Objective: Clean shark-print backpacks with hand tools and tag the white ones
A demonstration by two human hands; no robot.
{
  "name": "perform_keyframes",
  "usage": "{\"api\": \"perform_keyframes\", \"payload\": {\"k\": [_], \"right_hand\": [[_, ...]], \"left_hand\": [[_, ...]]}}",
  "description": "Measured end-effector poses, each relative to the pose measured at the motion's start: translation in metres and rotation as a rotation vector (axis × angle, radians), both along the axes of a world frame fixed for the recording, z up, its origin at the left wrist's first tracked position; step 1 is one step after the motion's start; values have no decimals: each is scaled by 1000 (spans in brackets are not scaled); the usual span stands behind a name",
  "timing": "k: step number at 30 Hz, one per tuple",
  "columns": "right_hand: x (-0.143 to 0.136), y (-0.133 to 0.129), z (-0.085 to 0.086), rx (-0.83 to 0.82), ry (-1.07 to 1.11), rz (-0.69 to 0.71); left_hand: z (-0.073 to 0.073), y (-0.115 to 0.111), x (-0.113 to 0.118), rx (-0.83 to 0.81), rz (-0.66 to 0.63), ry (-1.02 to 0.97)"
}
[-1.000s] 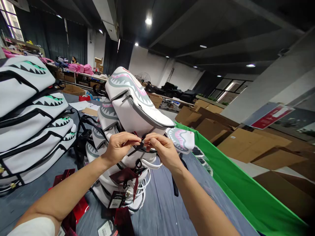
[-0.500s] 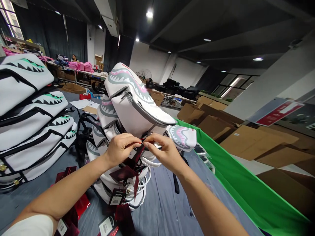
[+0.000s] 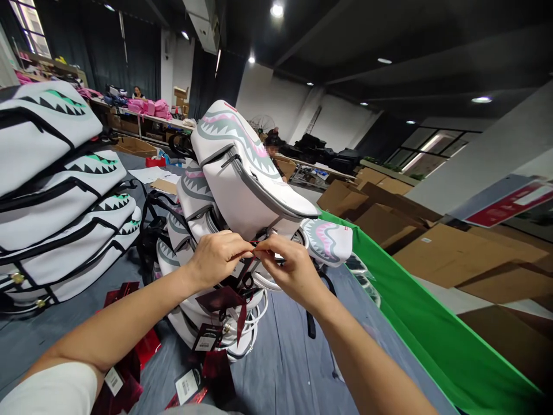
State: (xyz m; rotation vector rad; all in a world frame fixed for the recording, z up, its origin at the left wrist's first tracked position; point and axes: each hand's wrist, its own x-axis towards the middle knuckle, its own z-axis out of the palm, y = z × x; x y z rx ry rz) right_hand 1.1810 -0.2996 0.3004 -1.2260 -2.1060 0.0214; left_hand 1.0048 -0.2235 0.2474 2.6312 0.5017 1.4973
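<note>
White backpacks with grey and pink shark-teeth prints lie stacked at the centre, the top backpack (image 3: 242, 190) tilted down to the right. In front of it, my left hand (image 3: 220, 256) and my right hand (image 3: 287, 262) meet with fingertips pinched on a thin red string (image 3: 254, 242). Dark red tags (image 3: 221, 300) hang below my hands against the stack. Black tags with white barcode labels (image 3: 204, 343) dangle lower down.
More white backpacks (image 3: 47, 222) with green prints are piled at the left. Red packets and a labelled tag (image 3: 187, 387) lie on the grey tabletop (image 3: 285, 369). Green cloth (image 3: 415, 311) borders the right side, with cardboard boxes (image 3: 458, 253) beyond. People sit at the back.
My hands stay pinched together by the backpack, the fingertips slightly closer. The whole view has shifted a little, moving the scene rightward.
</note>
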Motion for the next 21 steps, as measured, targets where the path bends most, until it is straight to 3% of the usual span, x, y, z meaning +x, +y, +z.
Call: {"api": "perform_keyframes", "payload": {"k": [9,16,21], "right_hand": [[-2,1,-6,31,-102,6],[-5,1,-5,135,-184,1],[-6,4,-9,265,-252,-16]], "left_hand": [[9,-4,-3,-172,80,158],[15,-6,-1,-17,181,333],[24,-11,3,-55,254,401]]}}
